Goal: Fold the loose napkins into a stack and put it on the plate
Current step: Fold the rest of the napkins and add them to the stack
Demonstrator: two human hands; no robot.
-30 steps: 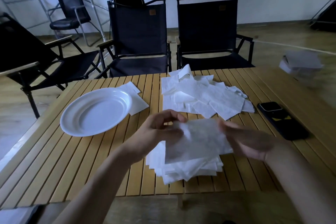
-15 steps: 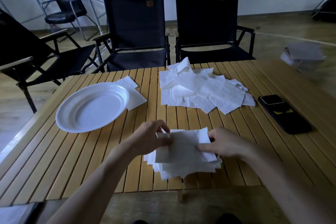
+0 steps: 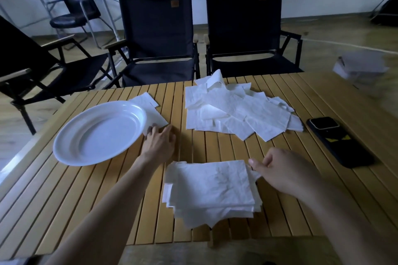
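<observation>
On the slatted tabletop (image 3: 215, 144), the left hand (image 3: 159, 142) lies spread on a napkin (image 3: 154, 114) beside the plate (image 3: 99, 133); the right hand (image 3: 280, 170) pinches the folded stack (image 3: 211, 189)'s corner

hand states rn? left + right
Left hand: open, fingertips on the loose napkin beside the plate.
Right hand: partly curled at the folded stack edge; grip unclear.

On the table (image 3: 215, 241), the plate (image 3: 99, 133) lies left, loose napkins (image 3: 237, 114) behind the stack (image 3: 211, 189), phone (image 3: 338, 140) right.
</observation>
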